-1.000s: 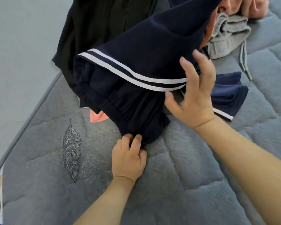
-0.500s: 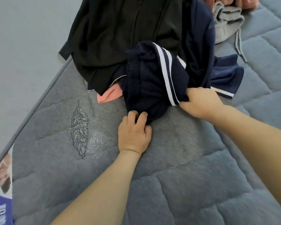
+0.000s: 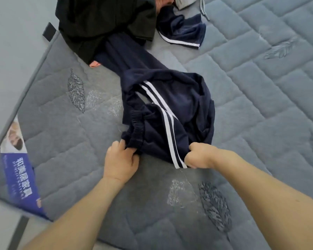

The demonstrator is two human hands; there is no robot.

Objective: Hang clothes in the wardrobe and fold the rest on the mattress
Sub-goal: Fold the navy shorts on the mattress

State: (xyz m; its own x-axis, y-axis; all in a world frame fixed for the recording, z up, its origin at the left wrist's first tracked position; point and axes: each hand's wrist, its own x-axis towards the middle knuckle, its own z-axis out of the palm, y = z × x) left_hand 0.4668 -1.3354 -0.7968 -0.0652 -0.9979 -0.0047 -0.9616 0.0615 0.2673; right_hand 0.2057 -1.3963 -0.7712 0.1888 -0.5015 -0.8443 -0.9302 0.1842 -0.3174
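Navy track pants (image 3: 179,105) with two white side stripes lie bunched on the grey quilted mattress (image 3: 260,114). One leg trails back under a black garment (image 3: 101,20). My left hand (image 3: 120,159) grips the elastic waistband at its left end. My right hand (image 3: 200,156) is fisted round the striped side of the waistband. Both hands sit at the near edge of the pants, about a hand's width apart.
A second navy piece with a white stripe (image 3: 183,31) lies at the back, beside a grey garment with a drawstring (image 3: 188,0) and a bit of pink cloth (image 3: 95,64). A blue printed label (image 3: 20,177) marks the mattress's left corner, next to the floor (image 3: 11,51).
Both hands have pulled the navy pants toward me, out from the clothes pile. My right hand, open above the fabric a second ago, now grips the striped side.
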